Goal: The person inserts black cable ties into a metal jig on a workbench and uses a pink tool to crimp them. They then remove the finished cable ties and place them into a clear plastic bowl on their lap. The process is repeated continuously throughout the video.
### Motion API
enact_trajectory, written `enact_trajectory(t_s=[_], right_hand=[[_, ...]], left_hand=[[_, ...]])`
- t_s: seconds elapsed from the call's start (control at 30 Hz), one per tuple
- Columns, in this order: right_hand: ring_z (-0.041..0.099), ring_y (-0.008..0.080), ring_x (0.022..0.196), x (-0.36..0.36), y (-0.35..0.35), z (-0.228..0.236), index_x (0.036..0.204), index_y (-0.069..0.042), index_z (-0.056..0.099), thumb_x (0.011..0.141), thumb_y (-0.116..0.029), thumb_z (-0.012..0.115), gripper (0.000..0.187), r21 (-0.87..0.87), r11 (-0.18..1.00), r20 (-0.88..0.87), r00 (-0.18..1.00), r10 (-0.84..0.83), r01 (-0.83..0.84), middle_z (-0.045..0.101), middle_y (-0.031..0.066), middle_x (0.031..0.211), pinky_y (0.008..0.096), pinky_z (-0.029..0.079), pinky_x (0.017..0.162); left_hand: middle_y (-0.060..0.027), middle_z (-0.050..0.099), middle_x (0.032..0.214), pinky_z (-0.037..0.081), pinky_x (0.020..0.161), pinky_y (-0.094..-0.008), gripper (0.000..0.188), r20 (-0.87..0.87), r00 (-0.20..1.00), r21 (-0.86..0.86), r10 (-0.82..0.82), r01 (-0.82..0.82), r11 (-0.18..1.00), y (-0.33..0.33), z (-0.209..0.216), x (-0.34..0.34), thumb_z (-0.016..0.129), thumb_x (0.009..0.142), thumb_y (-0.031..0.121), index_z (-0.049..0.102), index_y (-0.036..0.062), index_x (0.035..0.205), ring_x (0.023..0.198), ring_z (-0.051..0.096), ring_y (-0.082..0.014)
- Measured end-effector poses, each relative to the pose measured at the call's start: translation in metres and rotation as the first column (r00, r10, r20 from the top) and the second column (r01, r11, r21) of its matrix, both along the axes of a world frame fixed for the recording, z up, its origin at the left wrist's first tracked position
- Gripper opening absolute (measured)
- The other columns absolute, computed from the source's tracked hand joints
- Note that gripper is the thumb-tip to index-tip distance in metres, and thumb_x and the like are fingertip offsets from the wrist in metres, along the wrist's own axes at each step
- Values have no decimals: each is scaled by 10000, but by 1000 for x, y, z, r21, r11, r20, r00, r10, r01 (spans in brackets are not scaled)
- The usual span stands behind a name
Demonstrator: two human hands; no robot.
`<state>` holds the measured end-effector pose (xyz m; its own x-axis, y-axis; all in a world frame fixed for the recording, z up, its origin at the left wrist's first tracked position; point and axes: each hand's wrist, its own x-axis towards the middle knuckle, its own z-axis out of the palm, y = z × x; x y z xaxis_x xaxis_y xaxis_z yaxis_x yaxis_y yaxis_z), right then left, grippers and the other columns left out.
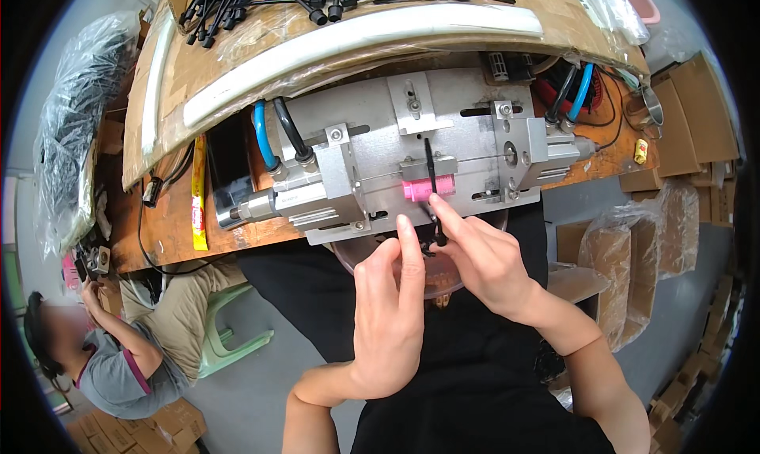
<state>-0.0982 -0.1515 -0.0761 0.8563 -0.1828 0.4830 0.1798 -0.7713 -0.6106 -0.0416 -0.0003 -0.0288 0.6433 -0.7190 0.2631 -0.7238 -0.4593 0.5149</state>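
Note:
A metal fixture plate (467,98) lies in front of me, with a pink block (428,188) near its front edge. Across the block runs a thin black rod (430,157) with a thicker lower end. My right hand (495,268) has its index fingertip pressed on the rod at the block, and its thumb is by the lower end. My left hand (389,319) is raised just left of the rod, index finger stretched upward and nothing visible in it. Beneath the hands is a clear bowl (443,284) with small black pieces, partly hidden.
Pneumatic cylinders (309,205) with blue and black hoses flank the plate. Above it, a cardboard sheet (261,66) bears several black rods (229,11). A yellow strip (199,193) lies on the bench. At left sits another person (127,359); cartons (625,272) stand at right.

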Motion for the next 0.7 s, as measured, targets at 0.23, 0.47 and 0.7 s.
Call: enact_trajectory(t_s=[0.23, 0.47, 0.7], right_hand=[[575, 234, 655, 7, -4, 25, 1331, 17, 515, 690, 59, 741, 680, -60, 998, -165, 986, 23, -33, 591, 115, 779, 347, 496, 599], [642, 177, 685, 64, -93, 117, 1030, -16, 682, 823, 33, 642, 216, -340, 881, 254, 934, -251, 329, 683, 93, 824, 278, 515, 635], [665, 285, 722, 146, -146, 167, 855, -46, 703, 809, -136, 646, 116, -594, 785, 152, 982, -107, 178, 668, 171, 751, 377, 501, 653]], left_hand=[[-156, 492, 1139, 474, 784, -347, 712, -16, 1000, -13, -24, 24, 1000, 5, 8, 10, 624, 700, -134, 429, -65, 1382, 926, 519, -279], [-114, 573, 863, 476, 722, -323, 312, 387, 916, -237, -103, 207, 949, -89, 81, 130, 660, 807, 4, 665, 75, 1110, 785, 585, -268], [-228, 684, 820, 537, 752, -391, 188, 216, 916, 151, -339, 311, 938, -191, 116, 231, 727, 769, 109, 723, 5, 926, 786, 686, -336]])
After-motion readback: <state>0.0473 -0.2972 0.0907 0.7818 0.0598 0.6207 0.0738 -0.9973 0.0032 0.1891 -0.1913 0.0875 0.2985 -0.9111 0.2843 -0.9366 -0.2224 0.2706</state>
